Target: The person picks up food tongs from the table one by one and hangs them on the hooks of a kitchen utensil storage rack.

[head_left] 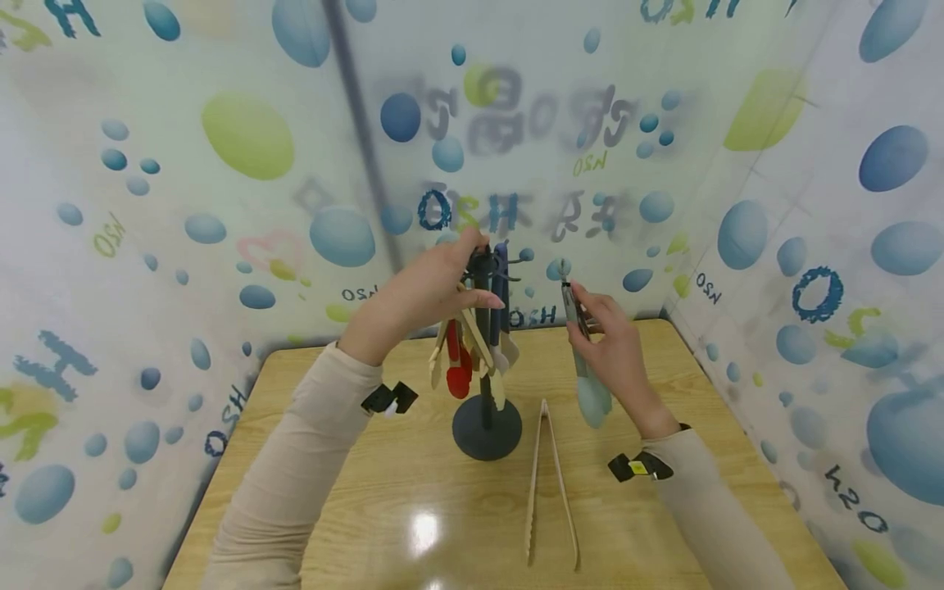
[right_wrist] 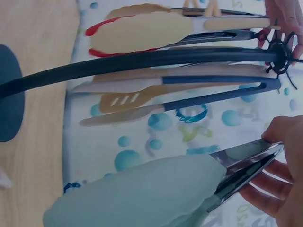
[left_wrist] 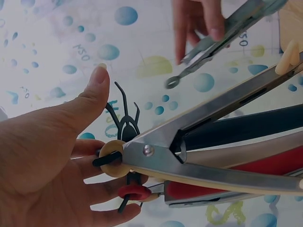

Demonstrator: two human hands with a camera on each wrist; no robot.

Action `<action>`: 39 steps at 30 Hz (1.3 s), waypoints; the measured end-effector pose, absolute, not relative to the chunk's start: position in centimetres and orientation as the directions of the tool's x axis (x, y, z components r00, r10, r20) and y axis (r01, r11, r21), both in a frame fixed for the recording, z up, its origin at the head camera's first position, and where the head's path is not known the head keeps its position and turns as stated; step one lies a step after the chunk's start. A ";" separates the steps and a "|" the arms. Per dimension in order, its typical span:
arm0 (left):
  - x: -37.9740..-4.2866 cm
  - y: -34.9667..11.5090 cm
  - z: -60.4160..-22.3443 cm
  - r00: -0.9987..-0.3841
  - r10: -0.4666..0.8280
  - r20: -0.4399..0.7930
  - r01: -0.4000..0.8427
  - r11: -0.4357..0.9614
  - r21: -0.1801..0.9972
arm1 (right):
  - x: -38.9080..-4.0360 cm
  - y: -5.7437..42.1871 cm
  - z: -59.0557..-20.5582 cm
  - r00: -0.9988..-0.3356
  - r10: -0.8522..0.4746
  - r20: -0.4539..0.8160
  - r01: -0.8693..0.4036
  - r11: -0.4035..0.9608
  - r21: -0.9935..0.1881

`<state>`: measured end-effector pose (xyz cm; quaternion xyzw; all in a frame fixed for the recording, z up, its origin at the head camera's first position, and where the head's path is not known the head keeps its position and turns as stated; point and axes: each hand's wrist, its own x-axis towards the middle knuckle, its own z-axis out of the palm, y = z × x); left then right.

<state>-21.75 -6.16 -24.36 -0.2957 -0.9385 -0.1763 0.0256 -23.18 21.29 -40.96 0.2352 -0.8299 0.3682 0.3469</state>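
Observation:
A dark utensil stand (head_left: 487,438) stands upright on the table, its top ringed with hooks. My left hand (head_left: 435,283) is at those hooks, fingers extended behind them and thumb apart in the left wrist view. Right beside it hang metal tongs with a beige loop (left_wrist: 116,158) and red tongs (head_left: 458,381). My right hand (head_left: 615,344) grips pale green tongs (right_wrist: 147,189) by their metal handles, to the right of the stand, tips down. Dark blue-handled tongs (right_wrist: 208,79) hang on the stand's right side.
Beige tongs (head_left: 537,483) lie spread on the wooden table (head_left: 383,508) in front of the stand. A slotted tan turner (right_wrist: 123,100) shows among the hanging utensils. Patterned fabric walls (head_left: 243,246) surround the table at the back and sides.

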 end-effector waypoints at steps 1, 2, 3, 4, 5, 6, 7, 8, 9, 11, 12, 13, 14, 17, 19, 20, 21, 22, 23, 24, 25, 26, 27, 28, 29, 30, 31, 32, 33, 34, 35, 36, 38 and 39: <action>-21.7 -6.1 -24.4 -0.825 0.545 0.154 0.563 0.765 0.312 | -23.2 21.1 -40.5 -0.641 -0.143 0.754 -0.659 0.606 -0.445; -21.7 -6.1 -24.3 -0.826 0.542 0.154 0.561 0.768 0.308 | -23.3 20.9 -40.0 -0.635 -0.152 0.757 -0.669 0.598 -0.441; -21.7 -6.1 -24.3 -0.827 0.540 0.156 0.560 0.771 0.304 | -23.3 20.7 -39.7 -0.629 -0.160 0.760 -0.679 0.589 -0.438; -21.7 -6.1 -24.3 -0.827 0.538 0.159 0.560 0.772 0.301 | -23.3 20.6 -39.3 -0.624 -0.169 0.763 -0.687 0.583 -0.433; -21.7 -6.0 -24.4 -0.828 0.537 0.162 0.560 0.773 0.297 | -23.3 20.4 -39.0 -0.621 -0.178 0.763 -0.696 0.573 -0.433; -21.7 -6.0 -24.4 -0.828 0.535 0.165 0.559 0.775 0.295 | -23.3 20.3 -38.8 -0.617 -0.185 0.765 -0.704 0.565 -0.431; -21.6 -6.0 -24.4 -0.828 0.535 0.167 0.559 0.776 0.290 | -23.3 20.1 -38.6 -0.611 -0.193 0.768 -0.713 0.556 -0.427; -21.7 -5.9 -24.4 -0.829 0.534 0.168 0.560 0.778 0.286 | -23.3 20.0 -38.5 -0.606 -0.198 0.771 -0.719 0.552 -0.423; -21.6 -5.9 -24.4 -0.828 0.534 0.170 0.560 0.779 0.282 | -23.3 19.9 -38.3 -0.601 -0.204 0.772 -0.725 0.545 -0.421; -21.6 -5.9 -24.4 -0.828 0.534 0.172 0.561 0.780 0.277 | -23.3 19.7 -38.1 -0.592 -0.218 0.776 -0.736 0.538 -0.410; -21.6 -5.9 -24.4 -0.827 0.534 0.173 0.561 0.781 0.273 | -23.3 19.5 -38.0 -0.588 -0.224 0.778 -0.741 0.536 -0.405; -21.6 -5.8 -24.4 -0.827 0.535 0.174 0.562 0.782 0.269 | -23.2 19.4 -37.9 -0.585 -0.230 0.778 -0.746 0.530 -0.404; -21.6 -5.8 -24.4 -0.826 0.535 0.176 0.563 0.782 0.266 | -23.2 19.3 -37.8 -0.583 -0.235 0.778 -0.749 0.525 -0.403; -21.6 -5.9 -24.4 -0.825 0.535 0.182 0.565 0.785 0.254 | -23.1 19.0 -37.5 -0.579 -0.251 0.776 -0.758 0.514 -0.400; -21.6 -5.9 -24.5 -0.822 0.537 0.190 0.569 0.784 0.247 | -23.0 18.9 -37.3 -0.579 -0.255 0.774 -0.761 0.510 -0.401; -21.6 -5.9 -24.5 -0.820 0.538 0.194 0.572 0.783 0.245 | -23.0 18.9 -37.2 -0.580 -0.258 0.773 -0.760 0.512 -0.400; -21.6 -5.9 -24.5 -0.819 0.539 0.197 0.573 0.783 0.242 | -23.0 18.8 -37.2 -0.582 -0.260 0.771 -0.759 0.514 -0.400; -21.6 -5.9 -24.5 -0.818 0.540 0.199 0.575 0.782 0.240 | -23.0 18.8 -37.1 -0.583 -0.262 0.769 -0.759 0.514 -0.400; -21.6 -5.9 -24.6 -0.816 0.541 0.202 0.577 0.781 0.239 | -23.0 18.8 -37.0 -0.584 -0.261 0.768 -0.757 0.516 -0.401; -21.6 -5.9 -24.6 -0.815 0.542 0.204 0.578 0.780 0.238 | -23.0 18.7 -37.0 -0.587 -0.262 0.766 -0.756 0.517 -0.402; -21.6 -5.8 -24.6 -0.815 0.542 0.205 0.578 0.781 0.237 | -23.0 18.7 -37.0 -0.589 -0.263 0.764 -0.754 0.519 -0.403; -21.6 -5.8 -24.6 -0.817 0.540 0.205 0.576 0.782 0.238 | -23.0 18.7 -36.9 -0.590 -0.264 0.763 -0.753 0.519 -0.404; -21.6 -5.8 -24.6 -0.817 0.539 0.206 0.576 0.782 0.238 | -23.0 18.7 -36.9 -0.590 -0.265 0.763 -0.754 0.518 -0.404; -21.6 -5.8 -24.5 -0.818 0.538 0.205 0.575 0.783 0.238 | -23.0 18.7 -36.9 -0.589 -0.266 0.763 -0.756 0.515 -0.404; -21.6 -5.9 -24.5 -0.818 0.537 0.206 0.574 0.783 0.239 | -23.0 18.7 -36.9 -0.588 -0.267 0.763 -0.757 0.514 -0.404; -21.6 -5.9 -24.5 -0.818 0.537 0.208 0.575 0.782 0.240 | -23.0 18.7 -37.0 -0.589 -0.270 0.762 -0.758 0.513 -0.404; -21.6 -5.9 -24.5 -0.817 0.537 0.211 0.576 0.781 0.241 | -23.1 18.6 -37.0 -0.588 -0.271 0.762 -0.758 0.513 -0.403; -21.5 -5.9 -24.5 -0.815 0.538 0.214 0.578 0.779 0.242 | -23.1 18.6 -37.0 -0.587 -0.272 0.762 -0.759 0.512 -0.402; -21.5 -5.9 -24.5 -0.813 0.540 0.217 0.581 0.777 0.243 | -23.1 18.5 -37.0 -0.585 -0.274 0.763 -0.762 0.509 -0.402; -21.5 -5.9 -24.6 -0.812 0.541 0.220 0.582 0.776 0.242 | -23.1 18.5 -37.1 -0.584 -0.276 0.763 -0.763 0.506 -0.401; -21.5 -5.9 -24.6 -0.809 0.544 0.225 0.587 0.773 0.241 | -23.2 18.4 -37.1 -0.583 -0.278 0.763 -0.765 0.504 -0.402; -21.5 -6.0 -24.6 -0.807 0.545 0.227 0.589 0.771 0.241 | -23.2 18.3 -37.2 -0.582 -0.280 0.764 -0.768 0.499 -0.402; -21.5 -6.0 -24.6 -0.803 0.549 0.230 0.594 0.768 0.239 | -23.3 18.2 -37.3 -0.580 -0.284 0.764 -0.772 0.492 -0.403; -21.5 -6.0 -24.6 -0.803 0.550 0.231 0.595 0.768 0.238 | -23.3 18.1 -37.4 -0.580 -0.285 0.763 -0.772 0.490 -0.404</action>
